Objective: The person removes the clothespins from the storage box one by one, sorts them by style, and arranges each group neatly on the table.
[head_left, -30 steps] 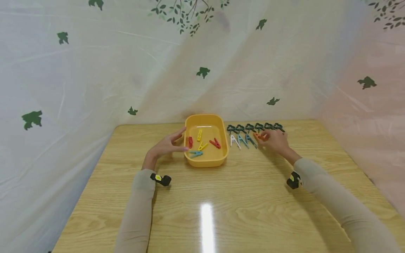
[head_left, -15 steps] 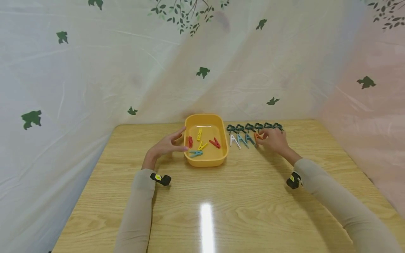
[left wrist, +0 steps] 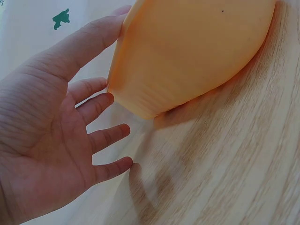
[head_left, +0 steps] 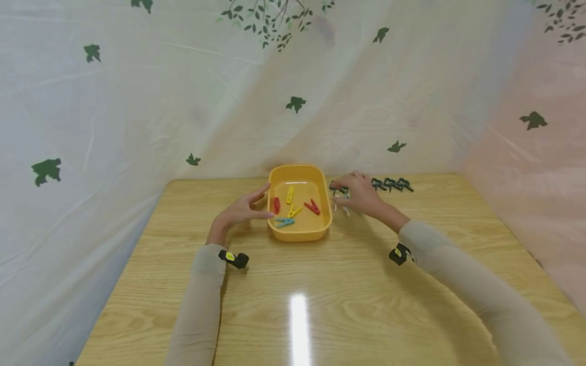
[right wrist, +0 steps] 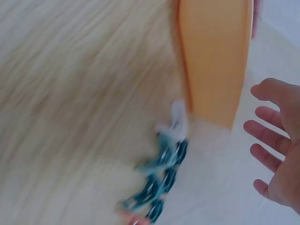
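Note:
My left hand (head_left: 240, 209) touches the left rim of a yellow plastic basin (head_left: 299, 236); its fingers look straight in the left wrist view, with the thumb at the rim. In the basin lie red clothespins (head_left: 313, 207), yellow clothespins (head_left: 294, 211) and a blue clothespin (head_left: 285, 222). My right hand (head_left: 363, 197) hovers just right of the basin, fingers spread with nothing between them. It partly hides a row of clothespins in the head view. The right wrist view, blurred, shows a white clothespin (right wrist: 178, 122), bluish ones and part of an orange one (right wrist: 133, 219).
Dark green clips (head_left: 390, 184) stand in a row along the back of the wooden table (head_left: 348, 295), right of the basin. A pale cloth backdrop (head_left: 229, 101) with leaf prints rises right behind the table edge.
My right hand has let go of the orange clothespin, at the right end of the front row, and moved left toward the basin. My left hand has stayed at the rim.

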The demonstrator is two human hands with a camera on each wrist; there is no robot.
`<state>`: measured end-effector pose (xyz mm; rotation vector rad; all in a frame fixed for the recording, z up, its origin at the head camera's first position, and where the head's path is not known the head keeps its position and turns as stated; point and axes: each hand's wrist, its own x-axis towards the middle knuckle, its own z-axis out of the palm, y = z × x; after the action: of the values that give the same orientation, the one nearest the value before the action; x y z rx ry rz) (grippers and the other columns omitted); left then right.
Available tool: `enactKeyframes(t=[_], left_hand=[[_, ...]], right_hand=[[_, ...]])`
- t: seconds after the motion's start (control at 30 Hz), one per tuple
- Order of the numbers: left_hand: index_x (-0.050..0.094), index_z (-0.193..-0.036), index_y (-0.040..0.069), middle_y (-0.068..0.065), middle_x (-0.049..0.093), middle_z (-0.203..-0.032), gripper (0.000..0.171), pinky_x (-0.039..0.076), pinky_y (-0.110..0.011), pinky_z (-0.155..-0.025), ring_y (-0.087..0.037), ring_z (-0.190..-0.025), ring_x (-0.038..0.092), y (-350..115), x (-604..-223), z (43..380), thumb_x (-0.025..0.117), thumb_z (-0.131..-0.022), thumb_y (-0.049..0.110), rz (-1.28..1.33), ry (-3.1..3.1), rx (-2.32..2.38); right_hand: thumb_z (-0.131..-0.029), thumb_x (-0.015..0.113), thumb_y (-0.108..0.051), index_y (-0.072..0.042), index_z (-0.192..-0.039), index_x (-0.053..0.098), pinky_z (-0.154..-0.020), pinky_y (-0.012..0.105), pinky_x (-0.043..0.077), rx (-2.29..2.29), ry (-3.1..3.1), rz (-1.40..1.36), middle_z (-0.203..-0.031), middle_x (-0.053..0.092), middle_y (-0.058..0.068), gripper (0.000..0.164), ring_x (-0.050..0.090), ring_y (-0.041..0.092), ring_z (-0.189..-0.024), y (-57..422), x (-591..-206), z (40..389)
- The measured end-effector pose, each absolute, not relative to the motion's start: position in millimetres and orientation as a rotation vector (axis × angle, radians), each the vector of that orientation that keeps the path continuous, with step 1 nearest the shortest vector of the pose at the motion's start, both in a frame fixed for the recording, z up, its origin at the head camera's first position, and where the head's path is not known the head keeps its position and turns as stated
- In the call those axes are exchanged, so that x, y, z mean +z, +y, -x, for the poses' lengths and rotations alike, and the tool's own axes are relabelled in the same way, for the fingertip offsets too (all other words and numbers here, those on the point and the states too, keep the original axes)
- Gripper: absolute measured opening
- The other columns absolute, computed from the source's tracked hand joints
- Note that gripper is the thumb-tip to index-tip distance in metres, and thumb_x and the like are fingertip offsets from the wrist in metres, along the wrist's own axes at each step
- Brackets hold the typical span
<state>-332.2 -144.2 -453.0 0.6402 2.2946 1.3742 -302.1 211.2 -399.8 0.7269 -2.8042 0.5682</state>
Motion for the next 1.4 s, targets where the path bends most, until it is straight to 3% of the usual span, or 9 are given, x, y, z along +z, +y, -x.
enactKeyframes(t=[0.2, 0.5, 1.17, 1.4], left_hand=[[0.015, -0.151, 0.030, 0.007, 0.012, -0.158, 0.095, 0.017, -0.055, -0.115, -0.029, -0.145, 0.013, -139.6, -441.1, 324.8, 0.076, -0.078, 0.037, -0.629, 2.262, 1.358], [0.016, -0.152, 0.024, 0.000, 0.012, -0.158, 0.092, 0.017, -0.058, -0.113, -0.034, -0.144, 0.013, -134.4, -423.6, 313.7, 0.074, -0.081, 0.031, -0.644, 2.236, 1.366], [0.015, -0.151, 0.027, 0.002, 0.011, -0.158, 0.093, 0.016, -0.059, -0.113, -0.032, -0.144, 0.013, -139.9, -423.7, 315.2, 0.074, -0.081, 0.034, -0.626, 2.239, 1.351], [0.017, -0.148, 0.038, 0.005, 0.013, -0.158, 0.090, 0.018, -0.058, -0.113, -0.029, -0.145, 0.013, -142.4, -424.2, 315.8, 0.075, -0.079, 0.035, -0.610, 2.251, 1.356]], right_hand=[[-0.083, 0.071, -0.030, -0.017, -0.111, 0.067, -0.100, 0.054, 0.026, 0.421, -2.828, -0.920, -0.117, 0.064, 0.003, 0.031, 0.045, 0.025, -0.109, 174.4, -395.9, 306.5], [-0.081, 0.073, -0.023, -0.014, -0.111, 0.068, -0.099, 0.055, 0.029, 0.290, -2.830, -1.127, -0.111, 0.064, 0.005, 0.032, 0.046, 0.026, -0.108, 146.7, -400.5, 314.8], [-0.081, 0.072, -0.016, -0.019, -0.114, 0.068, -0.099, 0.052, 0.030, 0.085, -2.977, -1.175, -0.116, 0.062, 0.004, 0.033, 0.043, 0.026, -0.109, 121.9, -415.2, 335.3], [-0.083, 0.069, -0.015, -0.023, -0.113, 0.068, -0.096, 0.051, 0.030, 0.005, -2.956, -1.164, -0.117, 0.063, 0.001, 0.031, 0.044, 0.024, -0.108, 119.2, -421.3, 341.2]])
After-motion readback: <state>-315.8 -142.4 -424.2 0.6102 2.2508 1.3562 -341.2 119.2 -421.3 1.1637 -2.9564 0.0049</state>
